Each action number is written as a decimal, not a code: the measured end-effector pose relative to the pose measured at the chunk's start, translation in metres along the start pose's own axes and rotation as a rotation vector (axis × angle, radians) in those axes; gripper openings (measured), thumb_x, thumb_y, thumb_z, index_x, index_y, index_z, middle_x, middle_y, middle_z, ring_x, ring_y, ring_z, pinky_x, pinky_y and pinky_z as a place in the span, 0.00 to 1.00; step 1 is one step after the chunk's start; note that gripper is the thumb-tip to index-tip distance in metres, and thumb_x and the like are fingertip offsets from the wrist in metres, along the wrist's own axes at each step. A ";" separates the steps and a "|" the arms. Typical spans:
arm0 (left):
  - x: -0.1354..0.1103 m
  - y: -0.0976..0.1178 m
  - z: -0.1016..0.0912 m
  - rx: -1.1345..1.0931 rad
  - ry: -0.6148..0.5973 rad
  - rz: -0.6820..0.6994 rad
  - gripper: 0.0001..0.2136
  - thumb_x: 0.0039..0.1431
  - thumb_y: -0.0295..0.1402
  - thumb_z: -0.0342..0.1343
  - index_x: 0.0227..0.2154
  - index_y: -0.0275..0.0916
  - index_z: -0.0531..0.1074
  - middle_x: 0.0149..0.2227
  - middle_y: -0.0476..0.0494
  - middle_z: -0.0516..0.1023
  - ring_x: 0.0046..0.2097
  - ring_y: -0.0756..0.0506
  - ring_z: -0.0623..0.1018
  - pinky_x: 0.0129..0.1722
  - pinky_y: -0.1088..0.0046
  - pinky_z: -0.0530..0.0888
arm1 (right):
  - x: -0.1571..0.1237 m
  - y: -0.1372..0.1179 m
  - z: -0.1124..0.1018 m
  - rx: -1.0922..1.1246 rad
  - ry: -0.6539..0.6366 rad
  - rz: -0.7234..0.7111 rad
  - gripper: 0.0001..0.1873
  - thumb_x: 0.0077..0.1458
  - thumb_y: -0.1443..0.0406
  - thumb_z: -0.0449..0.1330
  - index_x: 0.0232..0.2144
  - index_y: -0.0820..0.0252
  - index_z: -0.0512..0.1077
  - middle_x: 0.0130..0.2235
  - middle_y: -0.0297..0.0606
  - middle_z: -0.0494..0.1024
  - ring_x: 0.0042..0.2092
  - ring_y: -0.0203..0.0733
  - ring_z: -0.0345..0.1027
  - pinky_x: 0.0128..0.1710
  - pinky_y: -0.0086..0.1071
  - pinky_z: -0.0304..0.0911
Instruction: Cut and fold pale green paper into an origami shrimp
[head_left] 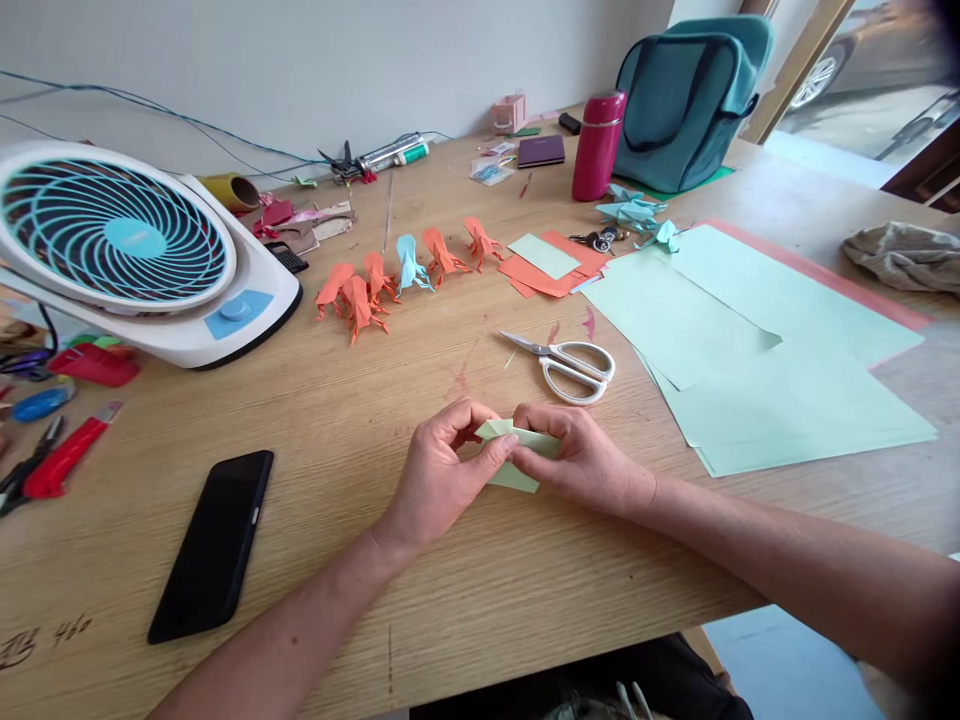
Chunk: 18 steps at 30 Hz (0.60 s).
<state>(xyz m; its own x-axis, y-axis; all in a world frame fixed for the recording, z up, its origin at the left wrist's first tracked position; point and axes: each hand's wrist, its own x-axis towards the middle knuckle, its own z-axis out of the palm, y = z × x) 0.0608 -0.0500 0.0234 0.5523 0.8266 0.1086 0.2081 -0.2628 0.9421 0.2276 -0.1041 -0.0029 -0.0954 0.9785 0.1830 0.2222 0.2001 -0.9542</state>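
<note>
Two hands are meeting low on the wooden surface [420, 620], pinching one folded piece of pale green paper [516, 452] between them. At 9 o'clock a white fan [135, 250] is lying tilted, and a black phone [212, 545] is lying at 8 o'clock. Left hand [439, 478] is closing thumb and fingers on the paper's left edge; right hand [581, 460] is gripping its right side. White-handled scissors [570, 365] are resting just past the hands at 12 o'clock, and green sheets [750, 360] are spreading at 2 o'clock.
</note>
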 end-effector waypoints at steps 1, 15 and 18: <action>0.000 0.000 0.000 -0.010 -0.009 -0.012 0.07 0.56 0.30 0.61 0.25 0.38 0.69 0.28 0.51 0.72 0.32 0.51 0.71 0.34 0.75 0.69 | 0.000 0.000 0.000 -0.004 -0.006 0.001 0.09 0.57 0.66 0.60 0.25 0.60 0.67 0.24 0.27 0.65 0.26 0.29 0.56 0.25 0.25 0.53; -0.003 0.000 0.002 0.034 0.022 0.082 0.07 0.58 0.29 0.59 0.26 0.38 0.69 0.28 0.50 0.70 0.32 0.51 0.69 0.34 0.74 0.67 | -0.001 -0.003 0.001 -0.066 -0.023 0.029 0.10 0.58 0.64 0.59 0.25 0.59 0.65 0.24 0.28 0.66 0.26 0.30 0.56 0.25 0.26 0.53; -0.003 -0.001 0.003 -0.012 0.013 0.055 0.05 0.58 0.29 0.60 0.28 0.38 0.71 0.29 0.50 0.71 0.32 0.51 0.69 0.33 0.74 0.67 | -0.001 -0.002 0.000 -0.085 -0.031 0.018 0.10 0.58 0.64 0.59 0.25 0.60 0.66 0.24 0.28 0.66 0.26 0.30 0.57 0.26 0.26 0.54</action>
<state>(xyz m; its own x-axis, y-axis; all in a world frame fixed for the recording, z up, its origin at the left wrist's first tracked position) 0.0614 -0.0535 0.0209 0.5522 0.8173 0.1647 0.1676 -0.3023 0.9384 0.2271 -0.1058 -0.0013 -0.1208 0.9801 0.1575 0.3055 0.1877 -0.9335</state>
